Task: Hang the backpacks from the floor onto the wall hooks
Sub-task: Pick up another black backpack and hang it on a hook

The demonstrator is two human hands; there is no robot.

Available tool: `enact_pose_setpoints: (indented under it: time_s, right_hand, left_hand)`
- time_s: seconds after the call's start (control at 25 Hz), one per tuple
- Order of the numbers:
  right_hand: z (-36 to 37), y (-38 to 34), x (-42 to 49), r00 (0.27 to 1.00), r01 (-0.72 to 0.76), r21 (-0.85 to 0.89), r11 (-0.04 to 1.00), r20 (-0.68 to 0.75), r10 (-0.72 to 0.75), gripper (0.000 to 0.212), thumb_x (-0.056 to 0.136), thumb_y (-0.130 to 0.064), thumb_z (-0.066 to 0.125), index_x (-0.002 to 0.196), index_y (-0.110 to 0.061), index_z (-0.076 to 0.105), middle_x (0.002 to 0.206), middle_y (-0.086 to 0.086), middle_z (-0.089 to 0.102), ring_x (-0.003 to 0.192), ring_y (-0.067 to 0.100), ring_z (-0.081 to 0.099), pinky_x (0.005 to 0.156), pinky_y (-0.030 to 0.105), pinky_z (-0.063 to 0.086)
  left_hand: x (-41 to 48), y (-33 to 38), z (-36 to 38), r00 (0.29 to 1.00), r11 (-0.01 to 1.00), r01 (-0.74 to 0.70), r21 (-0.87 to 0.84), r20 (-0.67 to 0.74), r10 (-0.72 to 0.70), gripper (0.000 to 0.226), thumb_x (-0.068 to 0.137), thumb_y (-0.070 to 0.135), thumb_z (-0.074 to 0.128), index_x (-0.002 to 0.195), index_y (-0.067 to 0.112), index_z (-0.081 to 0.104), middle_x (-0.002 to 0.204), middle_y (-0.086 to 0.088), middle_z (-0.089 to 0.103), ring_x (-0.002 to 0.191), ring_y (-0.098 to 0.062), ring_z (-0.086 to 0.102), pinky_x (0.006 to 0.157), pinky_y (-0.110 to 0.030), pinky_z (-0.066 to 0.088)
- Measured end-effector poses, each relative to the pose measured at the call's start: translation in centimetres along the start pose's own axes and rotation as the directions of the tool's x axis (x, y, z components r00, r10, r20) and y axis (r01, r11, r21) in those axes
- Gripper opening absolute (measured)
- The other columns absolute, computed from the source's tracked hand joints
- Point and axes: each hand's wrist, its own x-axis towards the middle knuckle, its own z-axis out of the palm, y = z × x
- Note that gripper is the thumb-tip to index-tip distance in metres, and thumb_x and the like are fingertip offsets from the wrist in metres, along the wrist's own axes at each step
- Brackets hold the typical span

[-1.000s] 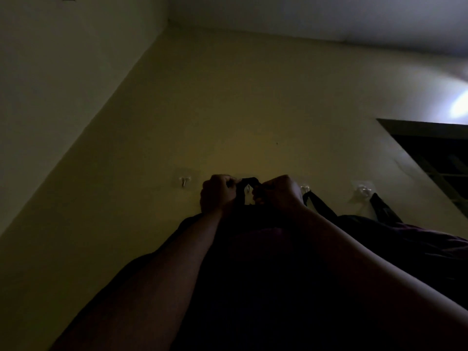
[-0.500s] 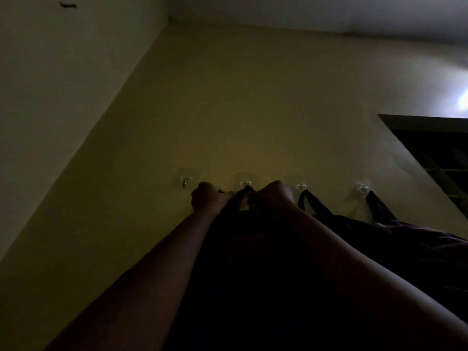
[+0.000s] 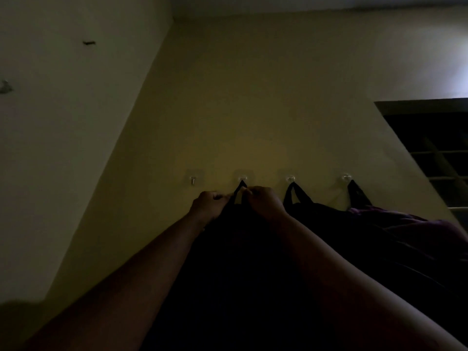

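A big dark backpack (image 3: 243, 262) is held up against the dim yellow wall (image 3: 253, 110), low in the middle of the view. Its thin black top loop (image 3: 241, 187) is drawn up into a point just under the second small clear wall hook (image 3: 242, 178). The loop seems to sit on that hook, but the room is too dark for this to be known for sure.

The loop is pinched from both sides. The left hand (image 3: 206, 205) is curled shut on the left side of the loop, and the right hand (image 3: 264, 202) is curled shut on the right side. The fingers are closed tight, with no gap seen.

To the right, a second dark backpack (image 3: 329, 224) is hung by its strap from the third clear hook (image 3: 290, 178). Past it, a dark purple bag (image 3: 405, 229) is hung from the fourth clear hook (image 3: 346, 177). The first hook on the left (image 3: 193, 180) is bare.

So two bags look done, and the third looks almost done. The loop must be let go and seen to hold. The floor is not in view, so it cannot be told how many bags are left.

A second ago, the loop was held higher and covered the second hook. Now the hands are found lower, and the hook is seen above the loop's point.
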Motion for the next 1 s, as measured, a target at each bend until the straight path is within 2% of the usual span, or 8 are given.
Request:
enact_pose_setpoints:
  time_s: [0.12, 0.2, 0.28, 0.4, 0.56, 0.76, 0.92, 1.0]
  right_hand:
    - [-0.9, -1.0, -3.8, 1.000, 0.018, 0.181, 0.983, 0.005, -0.019, 0.044, 0.098, -0.033, 0.040, 0.118, 0.000, 0.061, 0.108, 0.019, 0.068, 0.084, 0.026, 0.063, 0.068, 0.027, 0.038]
    - [-1.6, -1.9, -6.6, 0.999, -0.052, 0.232, 0.971, 0.021, 0.048, 0.044, 0.097, -0.036, 0.040, 0.122, -0.006, 0.059, 0.119, 0.015, 0.066, 0.105, 0.027, 0.063, 0.084, 0.032, 0.048]
    - [-2.1, -2.9, -9.3, 0.989, -0.142, 0.323, 0.936, 0.082, 0.122, 0.044, 0.096, -0.041, 0.041, 0.123, -0.011, 0.058, 0.120, 0.010, 0.065, 0.109, 0.026, 0.061, 0.096, 0.039, 0.050]
    - [-3.1, -4.7, -13.8, 0.976, -0.214, 0.429, 0.878, 0.128, 0.176, 0.048, 0.094, -0.042, 0.043, 0.120, -0.005, 0.058, 0.117, 0.017, 0.065, 0.107, 0.032, 0.062, 0.095, 0.045, 0.049]
    - [-4.4, -7.3, -23.0, 0.951, -0.305, 0.492, 0.815, 0.204, 0.232, 0.048, 0.093, -0.045, 0.045, 0.129, -0.016, 0.053, 0.130, 0.003, 0.060, 0.118, 0.019, 0.057, 0.099, 0.032, 0.045]
    - [-6.7, -10.6, -35.1, 0.850, -0.520, 0.568, 0.638, 0.419, 0.320, 0.050, 0.092, -0.050, 0.042, 0.130, -0.019, 0.051, 0.124, 0.000, 0.058, 0.100, 0.010, 0.053, 0.093, 0.028, 0.043]
    - [-8.8, -13.5, -45.9, 0.745, -0.659, 0.528, 0.535, 0.556, 0.369, 0.050, 0.097, -0.044, 0.037, 0.134, -0.012, 0.046, 0.143, 0.013, 0.046, 0.128, 0.030, 0.047, 0.108, 0.042, 0.037]
    - [-9.8, -14.5, -50.4, 0.708, -0.699, 0.524, 0.486, 0.602, 0.369, 0.048, 0.095, -0.048, 0.037, 0.132, -0.019, 0.048, 0.136, 0.006, 0.051, 0.126, 0.025, 0.047, 0.104, 0.038, 0.038]
  left_hand:
    - [-3.5, 0.4, -0.9, 0.997, 0.997, 0.061, -0.047, -0.048, -0.063, 0.045, 0.090, 0.042, 0.049, 0.123, 0.013, 0.058, 0.126, -0.010, 0.062, 0.114, -0.025, 0.057, 0.085, -0.026, 0.043]
    - [-6.1, 1.0, -1.4, 0.994, 0.994, 0.101, -0.046, -0.046, -0.103, 0.047, 0.092, 0.043, 0.043, 0.126, 0.012, 0.055, 0.129, -0.011, 0.059, 0.117, -0.027, 0.055, 0.086, -0.027, 0.041]
    - [-8.9, 2.0, -2.0, 0.991, 0.989, 0.122, -0.082, -0.050, -0.126, 0.047, 0.094, 0.040, 0.040, 0.129, 0.011, 0.051, 0.136, -0.011, 0.053, 0.122, -0.028, 0.051, 0.092, -0.028, 0.039]
    - [-13.4, 3.3, -3.1, 0.982, 0.970, 0.173, -0.171, -0.049, -0.183, 0.044, 0.096, 0.032, 0.040, 0.133, 0.008, 0.046, 0.142, -0.012, 0.047, 0.128, -0.027, 0.045, 0.095, -0.026, 0.036]
    - [-22.6, 3.9, -6.0, 0.966, 0.943, 0.251, -0.217, -0.012, -0.259, 0.047, 0.097, 0.033, 0.036, 0.135, 0.007, 0.043, 0.142, -0.014, 0.046, 0.130, -0.028, 0.044, 0.095, -0.026, 0.034]
    - [-35.2, 3.2, -10.4, 0.921, 0.877, 0.383, -0.291, 0.045, -0.388, 0.046, 0.096, 0.037, 0.036, 0.136, 0.015, 0.043, 0.146, -0.008, 0.042, 0.134, -0.025, 0.039, 0.105, -0.036, 0.032]
    - [-47.4, 5.0, -14.1, 0.850, 0.820, 0.509, -0.261, 0.003, -0.526, 0.049, 0.095, 0.042, 0.035, 0.139, 0.019, 0.039, 0.149, -0.004, 0.039, 0.136, -0.023, 0.036, 0.101, -0.034, 0.030]
    - [-52.6, 5.9, -15.9, 0.797, 0.778, 0.588, -0.220, -0.011, -0.604, 0.052, 0.094, 0.047, 0.034, 0.139, 0.021, 0.040, 0.149, -0.005, 0.038, 0.136, -0.023, 0.037, 0.102, -0.037, 0.031]
